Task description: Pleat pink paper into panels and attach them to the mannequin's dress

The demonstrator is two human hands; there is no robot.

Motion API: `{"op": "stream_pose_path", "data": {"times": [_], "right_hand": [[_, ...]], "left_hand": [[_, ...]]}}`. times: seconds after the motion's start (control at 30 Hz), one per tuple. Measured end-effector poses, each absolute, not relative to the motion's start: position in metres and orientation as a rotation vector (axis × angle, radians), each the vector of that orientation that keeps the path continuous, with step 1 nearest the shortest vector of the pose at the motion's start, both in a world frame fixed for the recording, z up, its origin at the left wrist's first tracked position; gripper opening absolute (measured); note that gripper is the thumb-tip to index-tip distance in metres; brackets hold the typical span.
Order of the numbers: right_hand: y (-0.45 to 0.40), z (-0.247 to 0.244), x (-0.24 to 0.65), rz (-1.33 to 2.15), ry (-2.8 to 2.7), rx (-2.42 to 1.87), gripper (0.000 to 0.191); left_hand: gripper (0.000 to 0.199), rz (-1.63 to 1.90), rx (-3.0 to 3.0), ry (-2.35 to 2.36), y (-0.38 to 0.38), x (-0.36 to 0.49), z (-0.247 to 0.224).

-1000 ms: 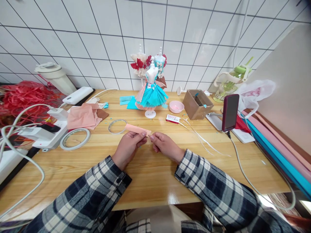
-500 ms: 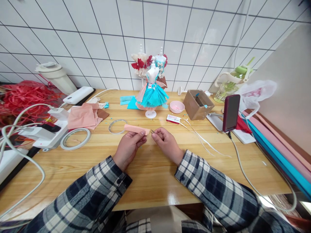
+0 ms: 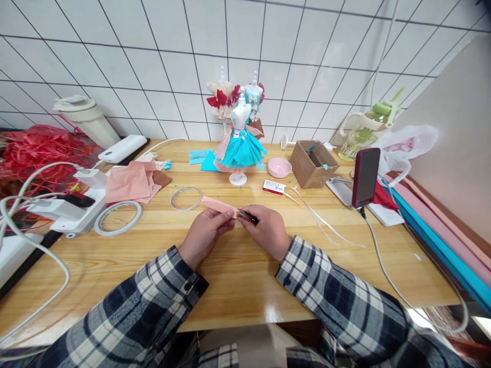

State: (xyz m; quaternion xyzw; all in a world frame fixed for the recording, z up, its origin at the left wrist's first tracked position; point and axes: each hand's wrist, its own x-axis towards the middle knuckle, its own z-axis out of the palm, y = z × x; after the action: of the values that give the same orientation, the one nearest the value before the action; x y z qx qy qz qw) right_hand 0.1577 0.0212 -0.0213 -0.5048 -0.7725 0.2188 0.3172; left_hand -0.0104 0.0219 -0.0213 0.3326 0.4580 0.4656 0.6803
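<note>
Cardboard box point(image 3: 303, 171), blue scraps point(image 3: 325, 166) at rim

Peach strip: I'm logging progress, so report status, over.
Left hand pinching peach strip. Right hand holding small dark tool at its right end. Nearby: tape roll, by strip's left end.

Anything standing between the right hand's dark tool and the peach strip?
Nothing visible does. The dark tool in the right hand points at the right end of the peach strip pinched in the left hand; whether they touch is unclear.
</note>
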Motion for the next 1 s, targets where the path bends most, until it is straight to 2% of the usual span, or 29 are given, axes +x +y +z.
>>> {"op": "stream_pose_path", "data": {"times": [0.4, 0.47, 0.57, 0.8, 1.0], "right_hand": [[0.021, -0.020, 0.157, 0.625, -2.037, -1.296, 0.014], [0.021, -0.020, 0.157, 0.686, -1.986, -1.295, 0.018], [0.023, -0.021, 0.159, 0.802, -1.939, -1.306, 0.036], [0.027, -0.033, 0.157, 1.107, -1.931, -1.262, 0.050], [0.026, -0.039, 0.154, 1.117, -1.931, -1.218, 0.044]], "left_hand": [[0.026, 1.118, 0.708, 1.063, 0.024, -0.010, -0.019], [0.027, 1.120, 0.708, 1.062, 0.024, -0.010, -0.017], [0.028, 1.138, 0.710, 1.056, 0.024, -0.010, -0.016], [0.023, 1.184, 0.671, 1.010, 0.024, -0.011, -0.017], [0.025, 1.150, 0.675, 1.017, 0.023, -0.009, -0.014]]}}
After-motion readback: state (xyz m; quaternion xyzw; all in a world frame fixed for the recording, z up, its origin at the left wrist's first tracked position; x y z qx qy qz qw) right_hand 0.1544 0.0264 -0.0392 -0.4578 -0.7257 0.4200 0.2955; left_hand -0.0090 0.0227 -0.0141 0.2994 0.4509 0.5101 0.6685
